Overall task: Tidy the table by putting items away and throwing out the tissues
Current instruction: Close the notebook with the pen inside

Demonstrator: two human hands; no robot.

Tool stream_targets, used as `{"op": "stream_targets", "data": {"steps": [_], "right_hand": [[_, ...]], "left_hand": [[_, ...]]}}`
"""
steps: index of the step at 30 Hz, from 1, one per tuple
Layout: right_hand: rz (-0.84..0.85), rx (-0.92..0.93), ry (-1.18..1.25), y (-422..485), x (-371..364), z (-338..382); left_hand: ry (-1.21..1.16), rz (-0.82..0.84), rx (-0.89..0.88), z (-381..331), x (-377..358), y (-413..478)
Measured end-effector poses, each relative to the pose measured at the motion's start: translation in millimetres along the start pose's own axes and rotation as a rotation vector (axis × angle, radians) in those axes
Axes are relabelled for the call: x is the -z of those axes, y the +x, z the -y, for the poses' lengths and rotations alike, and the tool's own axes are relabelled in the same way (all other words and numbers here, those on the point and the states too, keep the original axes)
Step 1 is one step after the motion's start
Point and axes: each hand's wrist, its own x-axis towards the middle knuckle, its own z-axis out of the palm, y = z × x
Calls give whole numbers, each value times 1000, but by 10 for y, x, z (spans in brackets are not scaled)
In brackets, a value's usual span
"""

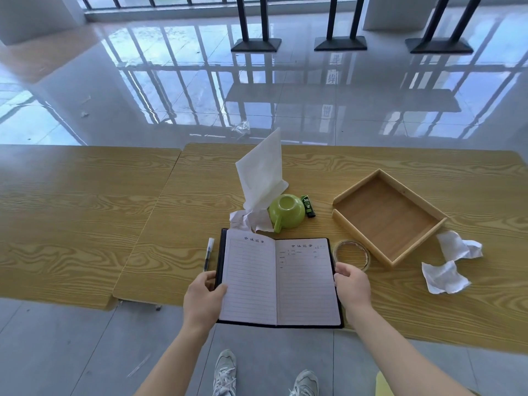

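Your left hand (203,300) and right hand (352,284) clasp the open notebook (278,281), apparently overhanging the table (85,201) edge; tray (387,217) sits beyond-right.

open lined notebook (278,281), crumpled tissues (448,264)

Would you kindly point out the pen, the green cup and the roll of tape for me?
pen (208,254): head view, middle of its clear barrel.
green cup (288,212): head view, side of the upturned bowl.
roll of tape (352,249): head view, the ring's far rim.
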Motion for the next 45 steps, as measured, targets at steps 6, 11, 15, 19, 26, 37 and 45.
{"op": "stream_targets", "data": {"steps": [6,11,15,19,26,37,45], "right_hand": [[-20,-16,-12,-30,-27,-82],[1,-36,4,-62,-29,-72],[45,-51,39,-43,-18,-57],[92,-32,30,-51,14,-49],[140,131,255,-17,54,275],[125,361,-354,161,125,612],[144,279,-367,237,180,391]], "left_hand": [[3,23,-184,-321,-16,-80],[122,67,-359,-622,-175,-254],[225,65,-457,-766,-354,-411],[292,92,-564,-829,-545,-561],[496,154,-644,-887,-875,-664],[822,334,-783,-819,-1220,-789],[1020,610,-913,-448,-1246,-770]]}}
